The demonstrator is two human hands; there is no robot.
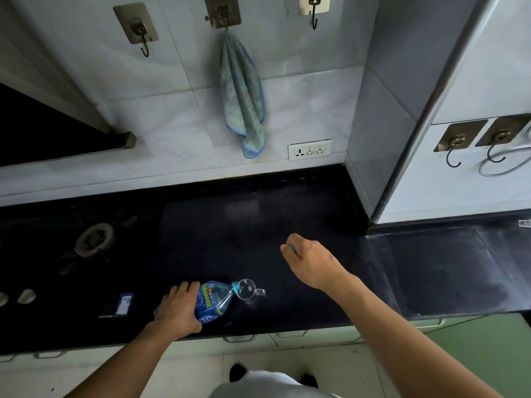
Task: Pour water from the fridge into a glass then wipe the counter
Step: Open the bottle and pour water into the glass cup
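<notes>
Head view: left hand (179, 310) wraps the bottle (214, 300) near the counter's (258, 225) front edge, tilted, neck pointing right into the glass (247, 288). Right hand (311, 261) hovers farther back, fingers pinching something small and blue. Cloth (243, 93) hangs above the back edge.

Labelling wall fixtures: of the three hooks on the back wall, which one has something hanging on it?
The middle hook: a blue-edged cloth hangs from it. The left hook and right hook are bare.
</notes>
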